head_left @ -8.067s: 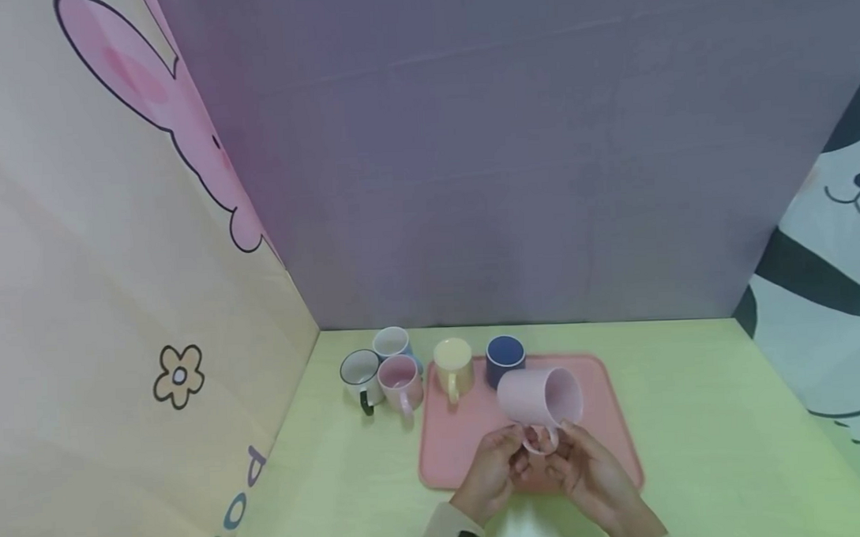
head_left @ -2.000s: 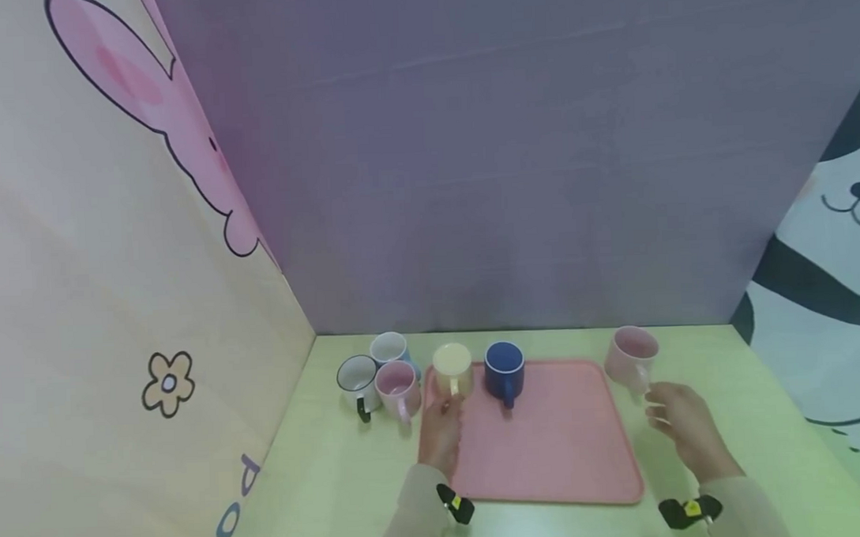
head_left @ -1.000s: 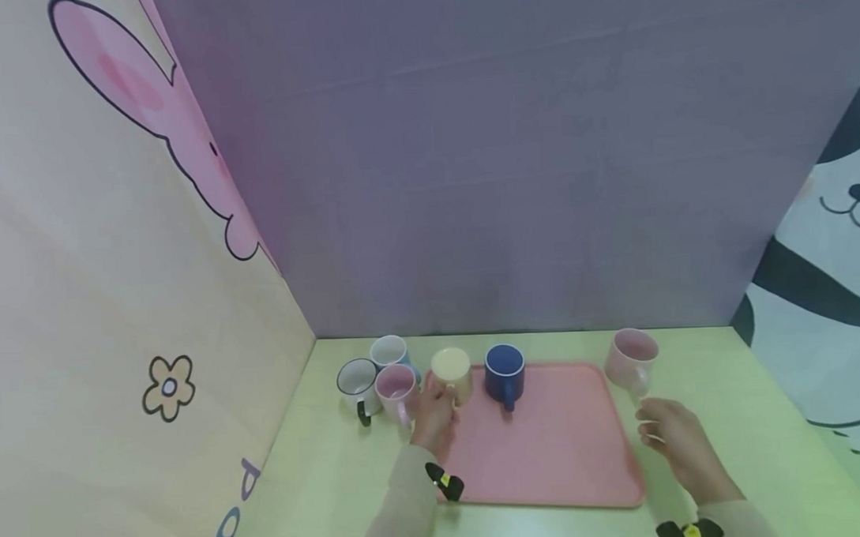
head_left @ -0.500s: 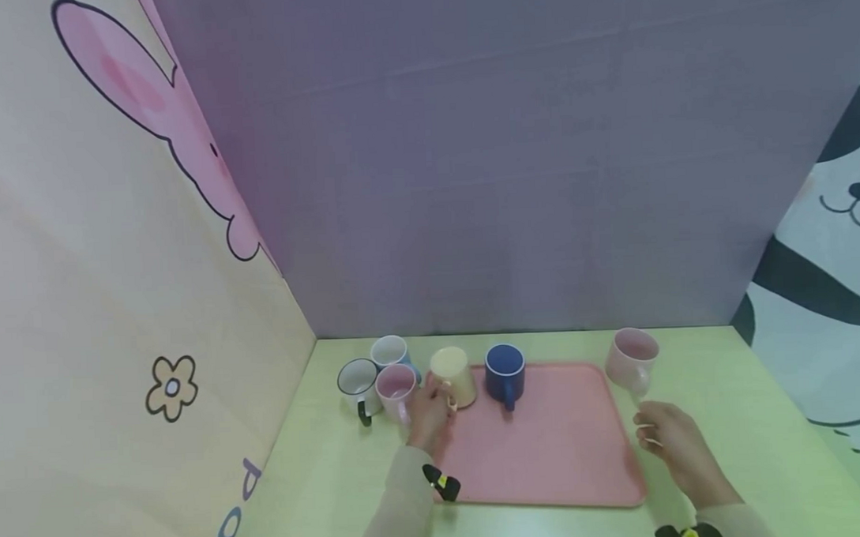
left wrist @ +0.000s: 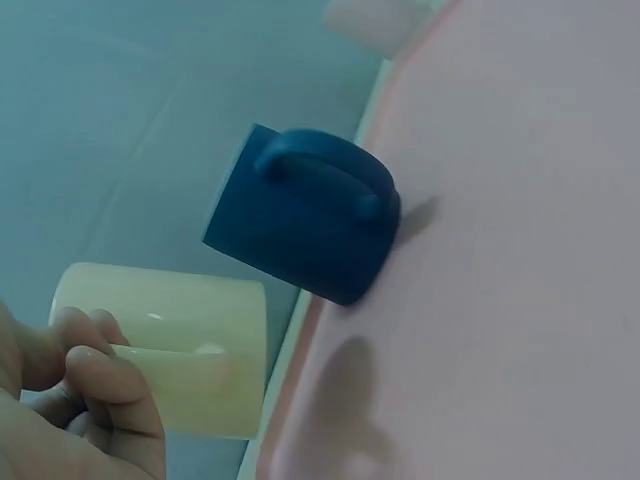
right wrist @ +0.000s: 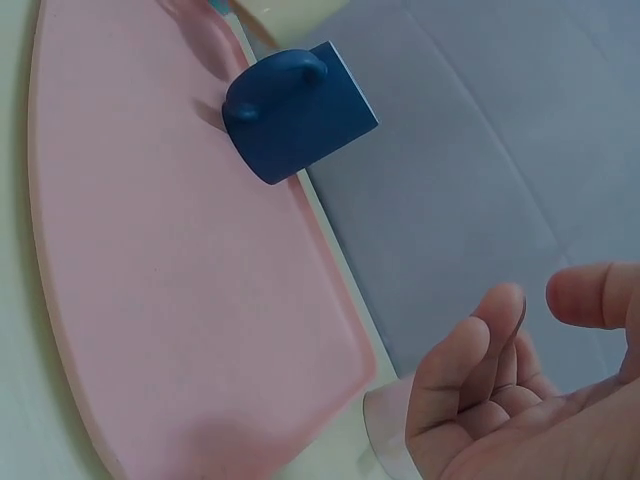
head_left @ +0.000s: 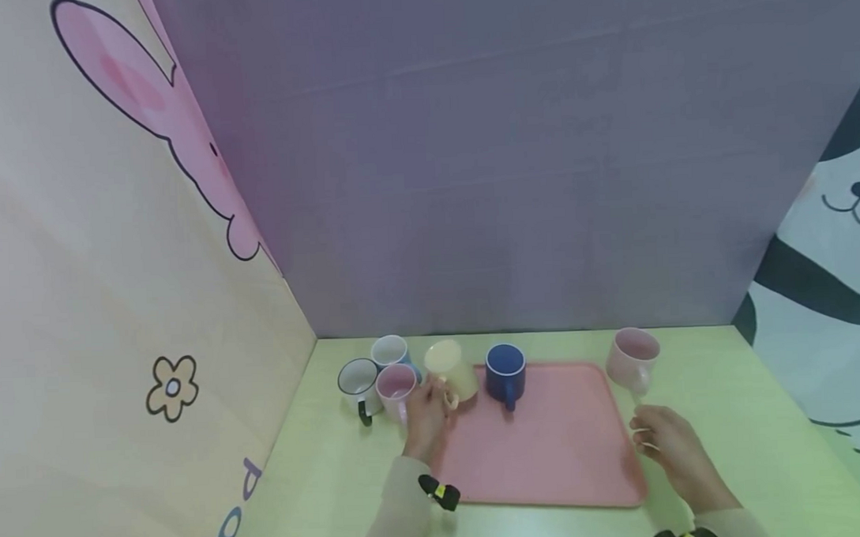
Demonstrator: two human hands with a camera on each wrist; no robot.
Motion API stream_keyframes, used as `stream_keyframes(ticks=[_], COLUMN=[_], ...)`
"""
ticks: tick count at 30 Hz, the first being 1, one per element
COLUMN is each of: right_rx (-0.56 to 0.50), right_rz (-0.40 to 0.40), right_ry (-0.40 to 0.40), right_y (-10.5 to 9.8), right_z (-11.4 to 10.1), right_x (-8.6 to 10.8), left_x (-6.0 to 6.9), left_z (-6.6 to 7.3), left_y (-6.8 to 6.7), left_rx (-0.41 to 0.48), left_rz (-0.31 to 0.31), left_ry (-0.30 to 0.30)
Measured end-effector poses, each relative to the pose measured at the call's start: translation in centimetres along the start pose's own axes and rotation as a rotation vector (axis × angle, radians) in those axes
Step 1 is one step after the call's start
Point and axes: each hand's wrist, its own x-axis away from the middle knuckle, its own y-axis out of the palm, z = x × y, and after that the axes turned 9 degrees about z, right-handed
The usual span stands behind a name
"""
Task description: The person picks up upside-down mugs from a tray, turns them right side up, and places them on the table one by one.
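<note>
My left hand (head_left: 426,417) pinches the handle of a pale yellow mug (head_left: 451,369) over the back left corner of the pink tray (head_left: 543,462). The yellow mug (left wrist: 170,310) tilts in the left wrist view, apart from its shadow on the tray. A dark blue mug (head_left: 506,374) stands upright on the tray's back part, handle toward me. Beyond the tray's right edge a pale pink mug (head_left: 628,360) stands on the table. My right hand (head_left: 674,446) hovers just in front of it, fingers loosely curled, thumb apart from them in the right wrist view, holding nothing.
Left of the tray several mugs stand close together: a white mug with a black handle (head_left: 358,382), a pink mug (head_left: 396,384) and a white-and-blue mug (head_left: 390,350). A grey back wall (head_left: 519,178) rises behind the table (head_left: 323,478).
Both hands held the pale pink mug tipped over the tray; now it stands on the table at right. My left hand has lifted and tilted the yellow mug leftward. My right hand has drawn back slightly.
</note>
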Motion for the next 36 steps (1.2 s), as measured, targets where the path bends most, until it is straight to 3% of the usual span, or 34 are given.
stream_keyframes(ticks=[6, 11, 22, 30, 36], right_rx=[0.029, 0.028, 0.000, -0.013, -0.027], right_rz=[-0.017, -0.018, -0.012, -0.016, -0.019], right_ry=[0.001, -0.011, -0.033, -0.039, -0.047], right_y=[0.3, 0.7, 1.4, 2.1, 2.7], right_z=[0.1, 0.2, 0.3, 0.1, 0.1], right_x=[0.1, 0.3, 0.7, 1.0, 1.0], left_x=[0.1, 0.3, 1.1, 1.7, 2.0], left_z=[0.7, 1.3, 2.2, 2.4, 2.1], left_y=[-0.5, -0.7, -0.3, 0.2, 0.3], left_rx=[0.104, 0.188, 0.357, 0.548, 0.675], left_rz=[-0.057, -0.113, -0.148, -0.198, -0.297], left_ry=[0.023, -0.001, -0.058, -0.166, -0.242])
